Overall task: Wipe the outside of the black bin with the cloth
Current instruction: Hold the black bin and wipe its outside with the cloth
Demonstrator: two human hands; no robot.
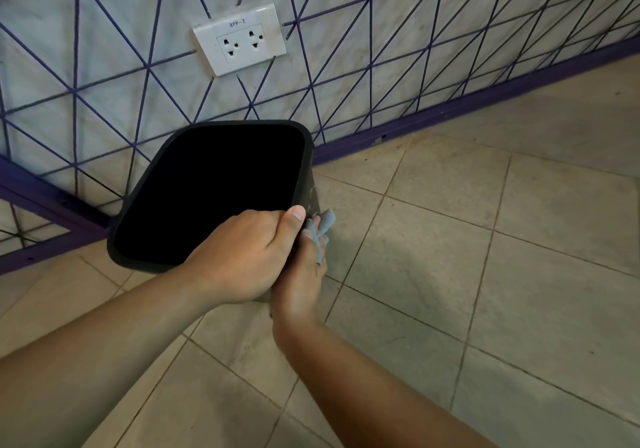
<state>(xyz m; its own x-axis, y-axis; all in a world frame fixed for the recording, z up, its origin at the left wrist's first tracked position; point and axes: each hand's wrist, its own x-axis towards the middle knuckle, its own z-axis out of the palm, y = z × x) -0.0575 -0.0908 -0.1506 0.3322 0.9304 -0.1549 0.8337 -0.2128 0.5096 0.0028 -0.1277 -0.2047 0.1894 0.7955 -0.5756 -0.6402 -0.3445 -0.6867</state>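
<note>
Black bin (pixel 207 191) sits tilted right in front of the wall, mouth facing up toward the camera, so all you really see is the dark inside and the rounded rim. It's over the tiled floor (pixel 485 274), close to the purple baseboard (pixel 450 108).

Left hand (pixel 242 257) comes in from the lower left and grips the near right corner of the rim, fingers curled over the edge and hidden inside, thumb lying along the top of the corner.

Just to the right of that, the right hand (pixel 301 288) is tucked under and behind the left one, pressed against the outer right side of the bin. It's holding a blue-grey cloth (pixel 323 224), bunched up between the fingers and the bin wall, with a bit of it poking out above. Can't tell exactly how those fingers lie, the left hand covers most of them.

Up on the wall there's a white socket plate (pixel 240 38) with 2 outlets.
</note>
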